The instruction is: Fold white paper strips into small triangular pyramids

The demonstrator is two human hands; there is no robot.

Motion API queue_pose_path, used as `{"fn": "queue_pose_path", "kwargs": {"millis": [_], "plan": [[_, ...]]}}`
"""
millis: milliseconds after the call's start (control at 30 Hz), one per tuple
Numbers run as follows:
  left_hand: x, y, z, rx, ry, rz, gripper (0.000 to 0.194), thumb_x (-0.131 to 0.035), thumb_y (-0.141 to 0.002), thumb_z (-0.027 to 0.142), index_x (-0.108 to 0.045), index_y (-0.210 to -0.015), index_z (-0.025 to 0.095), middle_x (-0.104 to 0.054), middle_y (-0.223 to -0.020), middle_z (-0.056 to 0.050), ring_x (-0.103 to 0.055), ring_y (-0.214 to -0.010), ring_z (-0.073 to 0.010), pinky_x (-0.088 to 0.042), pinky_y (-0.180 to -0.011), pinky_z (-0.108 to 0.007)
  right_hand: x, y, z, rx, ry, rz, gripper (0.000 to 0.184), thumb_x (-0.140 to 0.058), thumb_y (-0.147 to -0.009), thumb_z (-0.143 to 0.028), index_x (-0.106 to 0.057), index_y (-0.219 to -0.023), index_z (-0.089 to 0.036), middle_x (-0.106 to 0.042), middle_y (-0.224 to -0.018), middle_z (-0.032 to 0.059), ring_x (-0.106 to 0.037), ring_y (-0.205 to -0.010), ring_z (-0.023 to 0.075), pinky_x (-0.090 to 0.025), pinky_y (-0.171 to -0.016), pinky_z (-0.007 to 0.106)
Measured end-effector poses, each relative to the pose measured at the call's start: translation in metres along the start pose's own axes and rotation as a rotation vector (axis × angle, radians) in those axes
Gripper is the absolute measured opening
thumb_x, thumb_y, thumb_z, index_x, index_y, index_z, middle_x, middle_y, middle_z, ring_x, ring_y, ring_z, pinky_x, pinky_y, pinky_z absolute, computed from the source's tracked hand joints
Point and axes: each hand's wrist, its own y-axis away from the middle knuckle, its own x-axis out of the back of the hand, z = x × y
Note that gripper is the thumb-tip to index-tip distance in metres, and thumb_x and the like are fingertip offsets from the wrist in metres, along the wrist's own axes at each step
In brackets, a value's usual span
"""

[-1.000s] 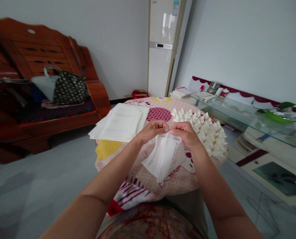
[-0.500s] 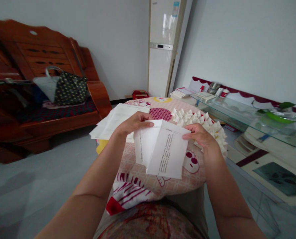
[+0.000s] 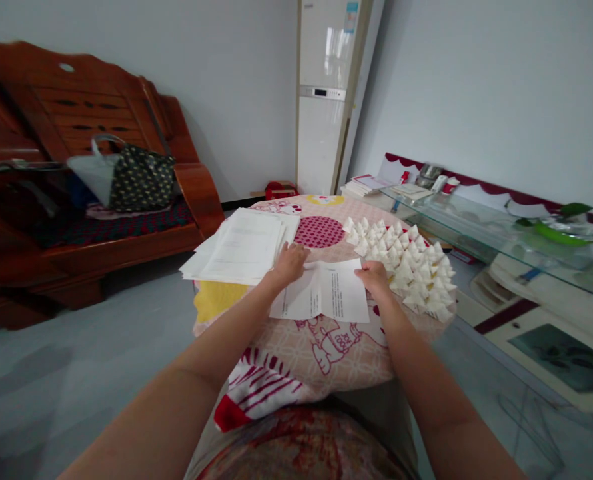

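A printed sheet of paper [image 3: 344, 293] with a crease down its middle lies low over the patterned tablecloth [image 3: 326, 373]. My right hand [image 3: 375, 277] pinches its right edge near the far corner. At the far left corner is my left hand [image 3: 291, 262], its fingers bent over the sheet and closed on it as far as I can see. Left of that hand rests a stack of white paper [image 3: 246, 243]. Many small folded paper pieces [image 3: 406, 260] stand in rows on the right side of the table.
A wooden sofa [image 3: 91, 113] with a dark patterned bag [image 3: 141, 177] on it stands at the left. Behind the table is a tall air conditioner [image 3: 321, 133]. A glass-topped cabinet [image 3: 486, 233] with papers and a green bowl [image 3: 561, 233] runs along the right.
Both hands have lowered the sheet towards the tabletop. It was held up and tilted before and now appears flatter, with the crease still showing. The right hand has shifted left a little.
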Motion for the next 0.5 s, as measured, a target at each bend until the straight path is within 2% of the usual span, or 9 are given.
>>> {"fn": "queue_pose_path", "kwargs": {"millis": [100,167,233,367,500], "plan": [[-0.021,0.014,0.014,-0.127,-0.001,0.035,0.036,-0.06,-0.08,0.006,-0.069,-0.114,0.015,-0.068,-0.13,-0.018,-0.061,-0.125,-0.0308,-0.035,-0.117,-0.052,-0.002,-0.002,0.004,0.033,0.182,0.017,0.017,-0.064,-0.067,-0.026,-0.057,-0.052,-0.022,-0.049,-0.048,-0.0041,-0.047,-0.052,0.0144,-0.029,-0.05,0.026],[-0.031,0.021,0.019,-0.146,0.06,-0.013,0.038,-0.056,-0.089,0.014,-0.064,-0.126,0.014,-0.064,-0.137,-0.018,-0.059,-0.13,-0.0289,-0.041,-0.115,-0.048,-0.002,-0.002,0.001,0.036,0.29,0.005,0.02,-0.064,-0.073,-0.029,-0.062,-0.056,-0.021,-0.055,-0.053,-0.0012,-0.051,-0.056,0.0162,-0.033,-0.053,0.027],[-0.037,0.026,0.02,-0.134,0.058,-0.084,0.041,-0.051,-0.096,0.023,-0.058,-0.135,0.012,-0.058,-0.145,-0.019,-0.054,-0.136,-0.0289,-0.041,-0.117,-0.047,-0.002,0.0,-0.004,0.021,0.408,-0.002,0.024,-0.06,-0.081,-0.033,-0.069,-0.064,-0.019,-0.064,-0.063,0.0035,-0.058,-0.064,0.0187,-0.037,-0.057,0.028],[-0.04,0.033,0.018,-0.124,-0.012,-0.178,0.051,-0.04,-0.104,0.034,-0.046,-0.148,0.01,-0.044,-0.158,-0.02,-0.041,-0.147,-0.0296,-0.03,-0.123,-0.05,-0.003,0.005,-0.014,-0.034,0.576,-0.043,0.034,-0.051,-0.092,-0.034,-0.079,-0.087,-0.016,-0.075,-0.089,0.0116,-0.067,-0.087,0.0227,-0.045,-0.071,0.027],[-0.037,0.035,0.018,-0.129,-0.049,-0.196,0.053,-0.035,-0.106,0.036,-0.044,-0.151,0.011,-0.043,-0.159,-0.018,-0.039,-0.149,-0.0288,-0.028,-0.124,-0.05,-0.001,0.008,-0.019,-0.086,0.635,-0.096,0.037,-0.048,-0.095,-0.032,-0.08,-0.105,-0.016,-0.076,-0.109,0.013,-0.069,-0.103,0.0244,-0.048,-0.081,0.028]]}}
